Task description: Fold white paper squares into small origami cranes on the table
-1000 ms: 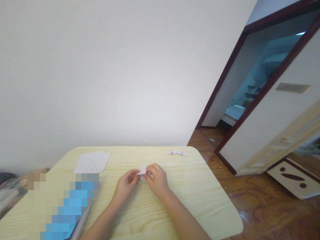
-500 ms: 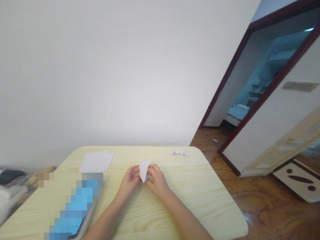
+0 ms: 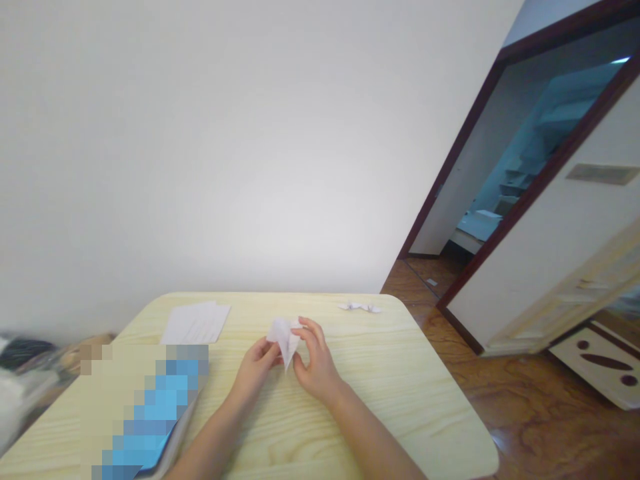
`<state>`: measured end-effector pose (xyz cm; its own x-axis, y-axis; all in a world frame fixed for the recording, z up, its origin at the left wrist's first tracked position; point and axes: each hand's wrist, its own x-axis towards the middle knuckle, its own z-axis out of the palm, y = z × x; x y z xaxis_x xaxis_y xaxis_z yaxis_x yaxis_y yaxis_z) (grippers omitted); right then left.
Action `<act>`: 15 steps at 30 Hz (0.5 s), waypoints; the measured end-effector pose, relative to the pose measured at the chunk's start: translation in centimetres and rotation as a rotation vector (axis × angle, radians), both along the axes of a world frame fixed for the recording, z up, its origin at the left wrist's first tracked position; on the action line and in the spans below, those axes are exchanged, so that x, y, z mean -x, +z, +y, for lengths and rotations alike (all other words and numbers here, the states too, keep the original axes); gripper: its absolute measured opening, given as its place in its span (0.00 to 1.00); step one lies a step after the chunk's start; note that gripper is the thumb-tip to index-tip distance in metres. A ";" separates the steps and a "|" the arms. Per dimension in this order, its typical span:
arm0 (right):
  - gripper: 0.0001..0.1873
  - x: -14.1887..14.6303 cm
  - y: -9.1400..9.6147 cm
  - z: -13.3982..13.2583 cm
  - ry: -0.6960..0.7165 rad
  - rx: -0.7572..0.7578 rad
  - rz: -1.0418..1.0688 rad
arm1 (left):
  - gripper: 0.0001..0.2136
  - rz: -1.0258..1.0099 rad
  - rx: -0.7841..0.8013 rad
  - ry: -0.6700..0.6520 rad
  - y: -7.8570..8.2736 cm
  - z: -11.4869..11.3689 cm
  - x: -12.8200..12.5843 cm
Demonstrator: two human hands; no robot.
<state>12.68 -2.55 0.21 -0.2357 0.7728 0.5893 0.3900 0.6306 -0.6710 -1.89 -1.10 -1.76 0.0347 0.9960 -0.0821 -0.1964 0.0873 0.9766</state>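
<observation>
1. Folded paper piece (image 3: 284,335): white, kite-shaped, held up clear of the counter (image 3: 400,373), right of the sheet stack (image 3: 196,323) and nearer the body.
2. Left hand (image 3: 255,370): grip narrow, fingertips pinched on the left edge of the piece, low down towards its point.
3. Right hand (image 3: 315,363): grip narrow as well, thumb underneath, fingers curled over the right edge, forefinger up at the top corner.
4. Pointing: sharp tip downward, towards counter and body; broad end up, towards the wall. Long axis near upright, leaning slightly.
5. Step in hand, by judgement: shaping or creasing a flap in mid-air. To do it well:
   - keep both pinches close to the fold line;
   - match edges before pressing;
   - run the crease from the tip outward;
   - avoid twisting the thin tip.
   Probably steadier with the piece laid flat on the counter for the final press.
6. Elsewhere: small folded paper bits (image 3: 360,307) far right of the sheet stack, by the counter's back edge, well apart from both hands.
</observation>
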 end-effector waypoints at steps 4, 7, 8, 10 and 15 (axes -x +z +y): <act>0.27 0.4 -1.2 0.8 -0.063 0.099 0.282 | 0.18 0.011 -0.016 -0.006 0.1 0.1 0.2; 0.26 0.5 -2.2 1.6 -0.096 0.329 0.455 | 0.17 0.053 -0.024 -0.047 0.0 0.2 0.2; 0.25 0.5 -2.4 1.9 -0.062 0.408 0.480 | 0.17 0.076 -0.031 -0.067 0.0 0.2 0.2; 0.21 0.4 -2.6 2.2 0.032 0.518 0.505 | 0.17 0.121 -0.051 -0.098 0.1 0.1 0.0; 0.14 0.2 -2.2 2.2 0.025 0.532 0.515 | 0.21 0.140 -0.088 -0.068 0.3 0.0 -0.2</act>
<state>12.47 -0.37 -2.01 -0.0515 0.9828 0.1772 -0.0673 0.1736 -0.9825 -1.70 -1.11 -1.48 0.0963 0.9953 -0.0030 -0.0541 0.0082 0.9985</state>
